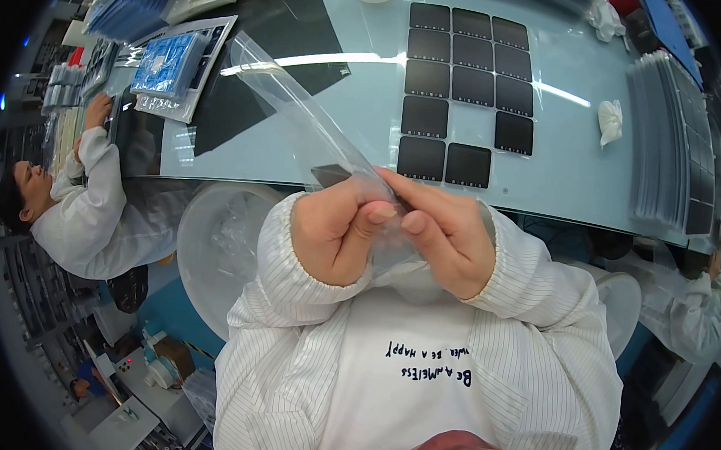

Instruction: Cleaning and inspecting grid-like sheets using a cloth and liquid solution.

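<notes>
**Pinched and slanting: a long, glossy, clear plastic sleeve (297, 116)**

Held before the near edge of a pale, glassy surface (575, 179), with the far end reaching up and left above it. Gripped at the lower end by the bare left hand (336, 228), with fingers curled and thumb pressed on top, and by the bare right hand (450, 234), with fingers closed on the film and thumb close to the other thumb. Visible beside the left hand: a small, dark, flat piece (330, 174). Laid out in rows beyond: black, square, round-cornered cards (424, 116). Off to the right: a crumpled white tissue (610, 122) and a thick stack of clear sheets with dark panels (662, 143).

Probably very light and limp, apt to sag or swing at the free end, and likely slippery on the glossy faces. Perhaps easily creased or smudged; best taken lightly by the edges, with a thumb and fingers near each corner.

Hard to make out: the sleeve's lower end and most fingertips, covered by the hands, and the outline of the film, confused with glare. Cannot tell the dark piece's exact place, inside the sleeve or merely behind. Cut off at the top: a blue and whitish pile (143, 10). Blurred near the right rim: a co-worker in white (698, 320).
</notes>
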Demonstrator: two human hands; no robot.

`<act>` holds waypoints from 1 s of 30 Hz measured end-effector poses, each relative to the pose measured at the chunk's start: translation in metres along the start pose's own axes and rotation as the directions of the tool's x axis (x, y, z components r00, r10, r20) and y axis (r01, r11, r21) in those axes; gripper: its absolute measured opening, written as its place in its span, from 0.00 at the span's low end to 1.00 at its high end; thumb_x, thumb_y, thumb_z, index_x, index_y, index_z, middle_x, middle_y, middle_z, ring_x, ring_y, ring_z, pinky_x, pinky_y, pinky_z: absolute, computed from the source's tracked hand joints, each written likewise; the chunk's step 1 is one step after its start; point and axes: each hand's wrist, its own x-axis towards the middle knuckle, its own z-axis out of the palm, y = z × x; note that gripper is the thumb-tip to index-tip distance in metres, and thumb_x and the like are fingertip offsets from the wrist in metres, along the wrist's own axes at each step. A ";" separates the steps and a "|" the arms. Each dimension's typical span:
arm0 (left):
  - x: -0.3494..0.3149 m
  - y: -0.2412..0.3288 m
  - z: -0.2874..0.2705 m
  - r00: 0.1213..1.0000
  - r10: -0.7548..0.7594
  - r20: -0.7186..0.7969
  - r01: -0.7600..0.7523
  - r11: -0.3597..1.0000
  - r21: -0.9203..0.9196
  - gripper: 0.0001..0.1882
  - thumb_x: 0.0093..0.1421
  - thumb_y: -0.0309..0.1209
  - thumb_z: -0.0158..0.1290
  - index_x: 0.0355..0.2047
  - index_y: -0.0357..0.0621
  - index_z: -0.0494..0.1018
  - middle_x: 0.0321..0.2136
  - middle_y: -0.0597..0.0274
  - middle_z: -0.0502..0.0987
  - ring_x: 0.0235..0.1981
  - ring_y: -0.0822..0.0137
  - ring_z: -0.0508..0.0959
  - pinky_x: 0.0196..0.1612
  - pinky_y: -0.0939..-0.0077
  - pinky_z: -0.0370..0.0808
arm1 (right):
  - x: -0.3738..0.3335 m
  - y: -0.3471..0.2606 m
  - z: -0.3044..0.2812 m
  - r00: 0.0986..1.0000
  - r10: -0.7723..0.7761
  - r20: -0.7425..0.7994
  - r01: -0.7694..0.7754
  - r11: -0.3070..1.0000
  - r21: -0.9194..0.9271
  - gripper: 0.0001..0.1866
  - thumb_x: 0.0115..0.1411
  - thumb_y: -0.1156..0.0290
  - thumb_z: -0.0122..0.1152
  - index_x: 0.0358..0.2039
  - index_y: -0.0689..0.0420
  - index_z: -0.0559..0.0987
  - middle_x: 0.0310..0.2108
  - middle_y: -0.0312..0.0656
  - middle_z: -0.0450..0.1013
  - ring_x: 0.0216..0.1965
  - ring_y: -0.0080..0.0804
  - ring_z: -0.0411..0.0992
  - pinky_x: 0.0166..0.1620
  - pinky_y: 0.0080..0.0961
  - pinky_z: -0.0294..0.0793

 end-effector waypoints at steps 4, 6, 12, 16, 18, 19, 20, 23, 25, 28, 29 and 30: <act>-0.002 -0.002 0.004 0.996 0.079 -0.043 -0.078 0.997 0.011 0.11 0.64 0.30 0.45 0.29 0.36 0.71 0.22 0.56 0.74 0.20 0.60 0.74 0.25 0.75 0.70 | 0.001 0.003 -0.004 0.998 -0.054 0.017 0.056 0.995 -0.087 0.27 0.67 0.57 0.39 0.59 0.66 0.63 0.35 0.44 0.74 0.33 0.26 0.72 0.39 0.18 0.69; 0.000 -0.002 0.008 0.992 0.116 -0.047 -0.115 0.993 0.020 0.10 0.64 0.29 0.45 0.29 0.35 0.71 0.21 0.55 0.74 0.20 0.57 0.74 0.25 0.73 0.70 | 0.003 0.004 -0.008 0.999 -0.031 0.030 0.031 0.999 0.019 0.27 0.68 0.57 0.39 0.57 0.65 0.64 0.35 0.43 0.74 0.33 0.25 0.71 0.39 0.18 0.69; 0.002 -0.007 0.007 0.993 0.115 0.007 -0.115 0.992 0.045 0.10 0.63 0.28 0.44 0.28 0.34 0.72 0.21 0.54 0.74 0.21 0.54 0.75 0.25 0.70 0.70 | 0.003 0.000 -0.009 0.979 0.202 -0.043 -0.185 0.951 0.246 0.20 0.68 0.59 0.42 0.47 0.64 0.71 0.33 0.36 0.72 0.32 0.19 0.68 0.39 0.15 0.67; -0.008 -0.013 0.010 0.997 0.058 0.055 -0.047 0.982 -0.183 0.12 0.64 0.28 0.43 0.25 0.34 0.69 0.21 0.53 0.74 0.21 0.55 0.75 0.25 0.70 0.71 | 0.006 0.016 -0.010 0.953 0.220 -0.209 -0.182 0.965 0.187 0.11 0.65 0.68 0.50 0.34 0.63 0.75 0.27 0.30 0.71 0.30 0.14 0.63 0.34 0.13 0.63; -0.010 -0.013 0.013 0.995 0.073 0.073 -0.058 0.981 -0.183 0.14 0.66 0.31 0.41 0.25 0.35 0.67 0.20 0.55 0.72 0.21 0.61 0.73 0.27 0.72 0.71 | 0.010 0.027 -0.011 0.922 0.193 -0.335 -0.093 0.952 0.291 0.11 0.64 0.68 0.52 0.31 0.64 0.76 0.27 0.29 0.71 0.29 0.12 0.63 0.32 0.11 0.62; -0.011 -0.013 0.014 0.992 0.087 0.088 -0.070 0.981 -0.180 0.16 0.67 0.34 0.39 0.25 0.36 0.64 0.20 0.57 0.70 0.22 0.67 0.72 0.29 0.74 0.72 | 0.011 0.028 -0.011 0.905 0.206 -0.372 -0.063 0.930 0.362 0.11 0.64 0.69 0.53 0.30 0.64 0.77 0.27 0.30 0.71 0.29 0.12 0.63 0.32 0.10 0.62; -0.011 -0.014 0.012 0.992 0.090 0.090 -0.072 0.980 -0.184 0.16 0.67 0.34 0.39 0.25 0.36 0.64 0.20 0.57 0.70 0.22 0.67 0.72 0.29 0.74 0.72 | 0.011 0.027 -0.014 0.903 0.206 -0.376 -0.063 0.931 0.359 0.11 0.64 0.69 0.53 0.30 0.64 0.77 0.27 0.30 0.71 0.29 0.12 0.63 0.32 0.10 0.62; -0.011 -0.016 0.009 0.995 0.087 0.039 -0.082 0.991 -0.101 0.11 0.65 0.25 0.38 0.27 0.32 0.66 0.21 0.53 0.73 0.19 0.60 0.75 0.25 0.72 0.72 | 0.012 0.018 -0.022 0.885 0.149 -0.442 -0.003 0.950 0.313 0.09 0.63 0.70 0.55 0.31 0.64 0.78 0.25 0.30 0.72 0.27 0.15 0.65 0.34 0.13 0.64; -0.010 -0.013 0.014 0.993 0.112 -0.038 -0.117 0.982 -0.149 0.12 0.65 0.26 0.38 0.27 0.33 0.66 0.21 0.53 0.73 0.20 0.60 0.75 0.26 0.72 0.73 | 0.019 0.020 -0.023 0.810 0.070 -0.582 0.075 0.972 0.221 0.09 0.63 0.71 0.55 0.31 0.63 0.78 0.25 0.31 0.72 0.27 0.16 0.66 0.34 0.14 0.65; -0.026 -0.002 0.002 0.971 0.139 -0.193 -0.184 0.953 -0.239 0.13 0.66 0.28 0.39 0.26 0.34 0.66 0.23 0.52 0.73 0.23 0.60 0.75 0.30 0.70 0.74 | 0.038 0.039 -0.085 0.546 0.036 -0.837 0.182 0.970 0.160 0.08 0.63 0.72 0.54 0.31 0.63 0.78 0.26 0.35 0.75 0.25 0.20 0.70 0.32 0.16 0.69; -0.025 -0.004 -0.008 0.961 0.153 -0.231 -0.224 0.920 -0.321 0.14 0.66 0.29 0.39 0.25 0.35 0.66 0.25 0.51 0.74 0.26 0.59 0.75 0.33 0.68 0.75 | 0.025 0.040 -0.113 0.450 -0.090 -0.889 0.077 0.995 -0.062 0.06 0.61 0.74 0.55 0.31 0.62 0.78 0.27 0.38 0.76 0.26 0.25 0.72 0.33 0.18 0.71; -0.024 -0.008 -0.017 0.960 0.154 -0.233 -0.225 0.919 -0.323 0.14 0.66 0.29 0.39 0.25 0.35 0.66 0.25 0.51 0.74 0.26 0.59 0.75 0.33 0.68 0.75 | 0.021 0.040 -0.129 0.388 -0.222 -0.894 -0.040 0.966 -0.257 0.04 0.59 0.76 0.56 0.31 0.62 0.78 0.28 0.40 0.77 0.27 0.30 0.74 0.33 0.20 0.73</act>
